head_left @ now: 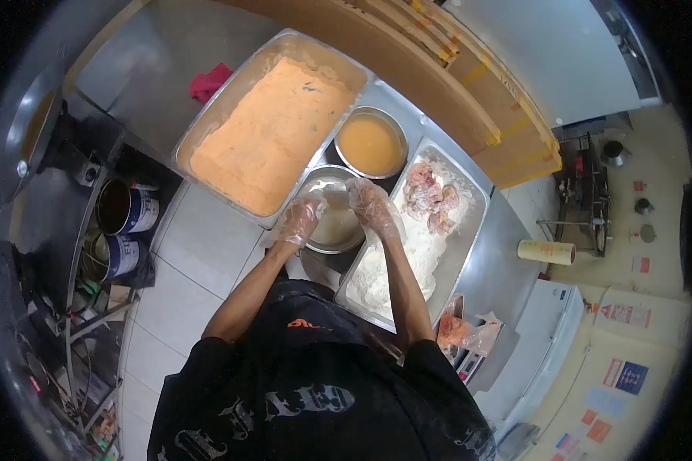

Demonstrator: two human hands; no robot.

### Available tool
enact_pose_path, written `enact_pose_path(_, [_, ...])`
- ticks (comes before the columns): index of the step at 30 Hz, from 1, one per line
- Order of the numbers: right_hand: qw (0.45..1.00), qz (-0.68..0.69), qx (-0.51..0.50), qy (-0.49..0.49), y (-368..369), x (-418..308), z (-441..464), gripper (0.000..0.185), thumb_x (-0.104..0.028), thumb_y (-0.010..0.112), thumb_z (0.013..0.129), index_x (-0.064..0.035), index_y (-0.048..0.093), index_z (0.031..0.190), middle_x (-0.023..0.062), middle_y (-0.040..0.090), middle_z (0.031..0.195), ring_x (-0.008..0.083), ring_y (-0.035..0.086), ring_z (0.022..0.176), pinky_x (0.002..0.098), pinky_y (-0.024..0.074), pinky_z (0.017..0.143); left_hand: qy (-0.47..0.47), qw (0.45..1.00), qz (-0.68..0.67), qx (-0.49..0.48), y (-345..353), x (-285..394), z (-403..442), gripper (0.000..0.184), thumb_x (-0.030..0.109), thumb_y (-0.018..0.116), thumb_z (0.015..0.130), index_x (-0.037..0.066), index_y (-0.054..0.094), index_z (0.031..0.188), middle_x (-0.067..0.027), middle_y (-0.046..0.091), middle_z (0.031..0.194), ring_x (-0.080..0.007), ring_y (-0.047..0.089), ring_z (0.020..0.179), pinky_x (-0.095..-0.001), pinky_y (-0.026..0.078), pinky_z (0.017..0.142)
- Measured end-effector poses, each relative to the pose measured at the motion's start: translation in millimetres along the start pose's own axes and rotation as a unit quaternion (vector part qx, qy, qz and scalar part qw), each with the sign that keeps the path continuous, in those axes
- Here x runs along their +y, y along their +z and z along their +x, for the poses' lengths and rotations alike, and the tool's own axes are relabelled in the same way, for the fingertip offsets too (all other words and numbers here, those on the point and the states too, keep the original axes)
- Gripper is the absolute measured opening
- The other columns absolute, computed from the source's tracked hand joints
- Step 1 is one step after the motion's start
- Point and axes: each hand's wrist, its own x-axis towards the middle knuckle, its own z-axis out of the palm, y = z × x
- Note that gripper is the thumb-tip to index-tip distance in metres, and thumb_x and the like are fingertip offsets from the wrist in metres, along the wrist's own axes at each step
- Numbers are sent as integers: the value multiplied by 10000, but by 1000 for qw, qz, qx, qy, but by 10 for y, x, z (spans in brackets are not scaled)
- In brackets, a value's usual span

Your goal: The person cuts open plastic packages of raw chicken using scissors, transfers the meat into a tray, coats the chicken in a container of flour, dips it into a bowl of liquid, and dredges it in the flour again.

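Observation:
A round metal bowl (340,247) with cloudy whitish liquid stands in front of me, between two trays. My left hand (304,217), in a clear plastic glove, is closed at the bowl's left rim. Opposite it, my right hand (372,206), gloved the same way, has curled fingers at the right rim. The glove plastic blurs the exact fingertip contact. Just beyond sits a second metal bowl (370,142) of orange-brown liquid. To the right, a metal tray of white flour (396,280) holds pieces of raw meat (430,196) at its far end.
A large, deep tray (273,134) of orange powder lies at the left, beside a red cloth (210,82). Cardboard (438,84) lines the far side. At right are a plastic-wrap roll (546,252) and a scale with a plastic bag (469,334). Large tins (123,257) stand low at left.

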Motion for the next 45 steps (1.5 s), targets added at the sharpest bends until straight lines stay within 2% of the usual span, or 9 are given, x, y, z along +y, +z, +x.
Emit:
enact_pose_path(4, [983,82,145,-77,707,321,-170,201,-189,561,776,-56,582,926,168,597,891,358,579,858,441,458,750,106,947,302,12,488,-21,-292,296,150,479,838,104,559,1120,-126,590,998,-322,578,885,-443,469,758])
enact_pose_path(7, [999,35,5,-34,886,438,-217,354,-212,598,716,-55,564,1031,192,580,934,357,571,891,425,463,788,48,988,-45,-141,567,62,-346,336,152,473,830,100,542,1155,-119,579,1057,-338,546,988,-460,433,851])
enact_pose_path(17, [856,516,38,-17,1515,720,-107,367,-326,482,929,15,610,974,36,637,906,210,610,838,366,493,687,66,990,105,-70,841,148,-341,435,144,429,841,43,461,1263,-171,448,1269,-406,449,1135,-592,387,891])
enact_pose_path(21, [991,136,15,0,392,21,-20,305,-304,500,908,-28,613,971,122,655,874,319,631,792,401,494,668,28,986,94,-137,837,-77,-199,379,159,439,868,44,476,1227,-141,509,1183,-335,482,1121,-522,419,891])
enact_pose_path(24, [996,65,57,-22,329,126,-15,229,-256,528,877,-57,608,955,176,637,851,369,616,783,421,488,658,110,761,626,130,774,-95,-363,340,212,501,869,35,510,1160,-118,559,1068,-239,515,1086,-430,445,879])
enact_pose_path(27, [990,127,58,-3,122,75,-39,168,-182,577,812,-63,606,928,177,631,851,370,611,793,430,484,668,-95,986,-40,135,-335,264,-144,291,252,515,876,78,570,1102,-123,583,1075,-326,590,905,-438,472,810])
enact_pose_path(35, [953,294,72,-10,-302,-131,-330,188,-150,624,809,-15,593,935,112,644,851,215,641,770,331,497,699,-127,982,-55,131,-1081,776,11,240,253,529,866,53,646,931,-210,622,892,-394,584,859,-474,459,751])
enact_pose_path(38, [782,622,44,-8,-295,-89,-450,111,-85,584,876,-8,594,954,45,630,884,128,617,834,271,518,751,-78,976,-155,136,-1227,902,64,173,193,584,836,38,655,863,-173,638,814,-354,610,766,-436,460,680])
enact_pose_path(45, [766,607,207,52,-1062,313,-1090,140,-150,621,850,-29,627,920,59,653,895,122,599,787,267,516,712,-16,937,-330,110,-1463,1669,511,164,174,623,813,15,651,839,-151,639,768,-288,619,705,-395,466,635])
